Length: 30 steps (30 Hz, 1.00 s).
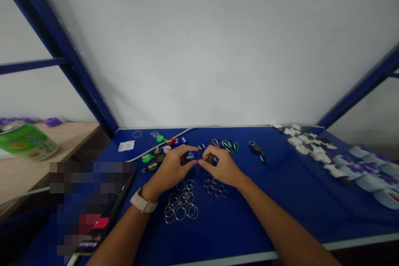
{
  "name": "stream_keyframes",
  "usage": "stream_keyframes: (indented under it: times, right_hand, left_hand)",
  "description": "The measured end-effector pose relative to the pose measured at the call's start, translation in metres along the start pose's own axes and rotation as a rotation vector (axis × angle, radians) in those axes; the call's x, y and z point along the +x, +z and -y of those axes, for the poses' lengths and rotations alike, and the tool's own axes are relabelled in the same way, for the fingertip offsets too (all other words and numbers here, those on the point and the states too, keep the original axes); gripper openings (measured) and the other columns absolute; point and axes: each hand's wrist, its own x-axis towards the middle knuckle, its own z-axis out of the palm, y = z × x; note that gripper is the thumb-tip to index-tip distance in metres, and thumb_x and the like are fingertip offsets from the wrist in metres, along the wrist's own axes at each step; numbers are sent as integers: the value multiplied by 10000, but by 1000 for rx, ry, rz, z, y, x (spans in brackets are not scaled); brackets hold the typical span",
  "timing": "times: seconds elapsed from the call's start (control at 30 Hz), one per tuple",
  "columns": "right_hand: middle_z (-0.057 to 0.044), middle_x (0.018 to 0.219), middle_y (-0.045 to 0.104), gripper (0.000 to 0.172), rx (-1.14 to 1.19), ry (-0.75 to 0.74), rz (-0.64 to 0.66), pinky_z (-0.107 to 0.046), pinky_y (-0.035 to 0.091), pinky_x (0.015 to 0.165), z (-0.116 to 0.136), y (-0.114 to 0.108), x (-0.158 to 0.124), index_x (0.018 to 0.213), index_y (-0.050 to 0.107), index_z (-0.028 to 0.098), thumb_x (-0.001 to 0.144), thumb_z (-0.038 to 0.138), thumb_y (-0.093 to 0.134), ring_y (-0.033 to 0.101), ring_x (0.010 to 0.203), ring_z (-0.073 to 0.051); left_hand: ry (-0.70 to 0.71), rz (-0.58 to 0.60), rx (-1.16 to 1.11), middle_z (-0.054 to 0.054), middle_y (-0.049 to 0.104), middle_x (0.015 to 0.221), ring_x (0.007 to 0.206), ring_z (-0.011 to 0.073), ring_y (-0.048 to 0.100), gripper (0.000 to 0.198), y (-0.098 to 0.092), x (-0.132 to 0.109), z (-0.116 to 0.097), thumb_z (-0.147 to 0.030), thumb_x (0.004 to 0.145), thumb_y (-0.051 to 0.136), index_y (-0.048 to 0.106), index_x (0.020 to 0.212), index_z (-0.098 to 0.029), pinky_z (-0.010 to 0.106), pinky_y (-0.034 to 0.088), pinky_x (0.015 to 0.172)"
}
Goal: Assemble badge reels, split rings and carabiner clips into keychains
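My left hand pinches a blue retractable badge reel between thumb and fingers. Facing it, my right hand has thumb and forefinger closed at the reel's right side; whatever is between those fingertips is too small to make out. Loose reels in green, black, red and blue lie beyond and left of my left hand. Behind my right hand are coloured carabiners. Below the hands lie large split rings and, to their right, smaller split rings.
A reel with ring and carabiner lies to the right. White connector-like pieces and pale containers with purple parts line the right side. A tablet or phone, white cable, paper scrap and green can are left.
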Motion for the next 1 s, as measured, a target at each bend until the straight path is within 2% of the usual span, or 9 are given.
stream_keyframes:
  times: [0.2, 0.33, 0.4, 0.5, 0.67, 0.73, 0.8, 0.9, 1.0]
  right_hand:
    - [24, 688, 573, 101, -9, 19, -9, -241, 420, 539, 0, 2, 0, 792, 584, 198, 852, 244, 651, 514, 561, -112]
    - [-1, 746, 621, 58, -40, -20, 25, -257, 447, 592, 0, 2, -1, 822, 633, 193, 874, 209, 615, 545, 613, -124]
    - [-11, 782, 642, 71, -51, -53, 68, -266, 454, 618, 0, 3, -1, 838, 659, 192, 880, 188, 601, 556, 633, -127]
    - [-18, 805, 650, 87, -57, -86, 122, -268, 447, 612, 1, 7, -3, 884, 686, 189, 879, 168, 602, 548, 609, -120]
    - [-25, 837, 658, 103, -135, -159, 218, -297, 450, 699, 5, 10, -5, 910, 710, 202, 867, 151, 631, 572, 683, -139]
    - [-26, 862, 666, 98, -166, -187, 268, -317, 442, 764, 7, 10, -6, 908, 713, 209, 859, 150, 653, 597, 769, -156]
    - [-26, 872, 673, 80, -177, -193, 318, -333, 431, 812, 8, 9, -6, 894, 714, 208, 853, 154, 672, 612, 826, -167]
    - [-29, 874, 686, 51, -187, -179, 398, -338, 419, 828, 11, 9, -6, 866, 719, 198, 840, 158, 698, 622, 844, -173]
    - [-32, 885, 697, 38, -201, -160, 461, -343, 407, 851, 15, 9, -6, 867, 723, 187, 837, 166, 713, 628, 860, -177]
  left_hand:
    - [-31, -53, -5, 32, 698, 903, 631, 134, 543, 243, -3, 1, -3, -179, 827, 652, 679, 1068, -204, 275, 447, 612]
    - [-115, -252, -125, 12, 670, 794, 570, 118, 525, 194, -7, 4, 6, -222, 805, 685, 685, 996, -189, 239, 412, 545]
    - [-209, -385, -251, -19, 609, 658, 531, 115, 517, 185, -8, 7, 11, -232, 790, 701, 679, 965, -178, 224, 390, 515]
    - [-332, -532, -489, -41, 558, 570, 481, 104, 499, 181, -11, 11, 15, -266, 784, 706, 656, 921, -159, 203, 366, 470]
    - [-344, -768, -1162, -25, 572, 669, 510, 75, 500, 126, -24, 15, 14, -216, 810, 639, 621, 914, -146, 181, 392, 486]
    - [-416, -779, -1346, -15, 558, 656, 496, 76, 489, 72, -30, 15, 15, -177, 827, 595, 607, 887, -139, 181, 391, 478]
    - [-455, -745, -1431, -2, 552, 651, 486, 81, 480, 63, -34, 13, 16, -167, 853, 545, 596, 873, -138, 185, 387, 467]
    - [-463, -680, -1466, 5, 548, 660, 491, 86, 484, 102, -33, 12, 17, -176, 873, 515, 605, 886, -130, 186, 386, 464]
    - [-472, -666, -1442, 4, 557, 664, 487, 83, 483, 113, -29, 12, 15, -177, 858, 548, 629, 913, -119, 185, 386, 462]
